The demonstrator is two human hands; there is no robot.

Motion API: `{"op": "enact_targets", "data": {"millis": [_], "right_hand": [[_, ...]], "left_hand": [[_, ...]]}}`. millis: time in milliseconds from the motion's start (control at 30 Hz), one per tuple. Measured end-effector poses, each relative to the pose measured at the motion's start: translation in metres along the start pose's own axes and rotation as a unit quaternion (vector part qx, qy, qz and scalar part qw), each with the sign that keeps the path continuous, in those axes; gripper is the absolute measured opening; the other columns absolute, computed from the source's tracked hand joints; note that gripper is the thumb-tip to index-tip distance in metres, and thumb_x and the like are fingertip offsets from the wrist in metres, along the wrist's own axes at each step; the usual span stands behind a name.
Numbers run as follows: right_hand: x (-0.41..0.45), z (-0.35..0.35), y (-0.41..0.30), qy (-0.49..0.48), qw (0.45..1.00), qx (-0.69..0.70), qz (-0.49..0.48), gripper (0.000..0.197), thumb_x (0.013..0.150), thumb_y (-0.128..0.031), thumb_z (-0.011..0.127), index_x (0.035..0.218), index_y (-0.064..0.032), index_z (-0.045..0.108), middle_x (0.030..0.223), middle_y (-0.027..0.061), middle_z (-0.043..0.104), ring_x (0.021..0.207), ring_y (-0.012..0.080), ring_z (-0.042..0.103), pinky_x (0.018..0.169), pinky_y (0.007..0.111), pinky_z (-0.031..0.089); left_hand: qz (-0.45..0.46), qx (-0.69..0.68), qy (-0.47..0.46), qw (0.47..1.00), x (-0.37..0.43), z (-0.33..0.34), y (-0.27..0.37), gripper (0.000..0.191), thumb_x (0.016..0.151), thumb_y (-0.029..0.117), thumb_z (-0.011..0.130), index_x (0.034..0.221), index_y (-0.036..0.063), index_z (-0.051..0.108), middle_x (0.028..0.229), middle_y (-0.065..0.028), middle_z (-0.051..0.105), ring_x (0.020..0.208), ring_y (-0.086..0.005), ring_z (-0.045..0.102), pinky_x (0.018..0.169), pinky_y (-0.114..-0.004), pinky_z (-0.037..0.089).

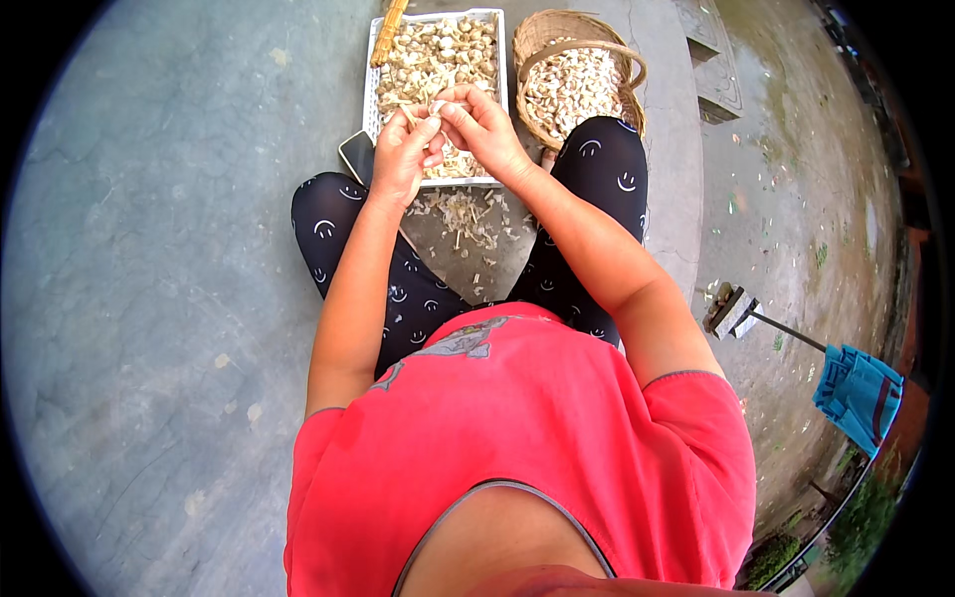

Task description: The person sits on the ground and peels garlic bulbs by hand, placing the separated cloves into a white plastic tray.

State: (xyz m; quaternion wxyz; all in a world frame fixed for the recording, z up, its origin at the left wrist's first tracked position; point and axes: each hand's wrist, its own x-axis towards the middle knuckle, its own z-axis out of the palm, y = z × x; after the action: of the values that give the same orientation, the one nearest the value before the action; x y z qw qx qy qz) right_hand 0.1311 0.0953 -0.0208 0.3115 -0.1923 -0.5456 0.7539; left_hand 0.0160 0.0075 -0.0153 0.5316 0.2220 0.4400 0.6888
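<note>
My left hand [401,158] and my right hand [483,128] meet above a white plastic crate [504,97]. Between their fingertips is a small pale piece of garlic [436,108], mostly covered by the fingers, so I cannot tell whether it is a clove or part of a bulb. A dry stalk [408,114] sticks up at my left fingers. Garlic bulbs [440,56] with dry stems fill the far part of the crate, and loose pieces and skins lie in its near end. Right of the crate, a wicker basket [531,33] holds many separated garlic cloves [573,83].
A bundle of straw-coloured stalks [389,33] rests on the crate's far left corner. A smartphone [358,157] leans by its near left corner. Garlic skins [470,216] litter the concrete between my knees. A long-handled dustpan [735,313] and a blue cloth [858,395] are at right.
</note>
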Motion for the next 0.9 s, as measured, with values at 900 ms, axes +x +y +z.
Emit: {"op": "enact_targets", "data": {"millis": [900], "right_hand": [[-0.007,0.009,0.01,0.036,0.971,-0.218,-0.093,0.02,0.094,-0.012,0.05,0.107,-0.0036,0.063,0.07,0.001,0.055,0.053,0.0089,0.047,0.05,0.023,0.039]], "left_hand": [[-0.034,0.013,0.053,0.998,0.003,-0.011,-0.006,0.009,0.083,-0.001,0.046,0.08,0.0067,0.048,0.058,0.0013,0.042,0.042,-0.005,0.031,0.04,-0.021,0.025]]}}
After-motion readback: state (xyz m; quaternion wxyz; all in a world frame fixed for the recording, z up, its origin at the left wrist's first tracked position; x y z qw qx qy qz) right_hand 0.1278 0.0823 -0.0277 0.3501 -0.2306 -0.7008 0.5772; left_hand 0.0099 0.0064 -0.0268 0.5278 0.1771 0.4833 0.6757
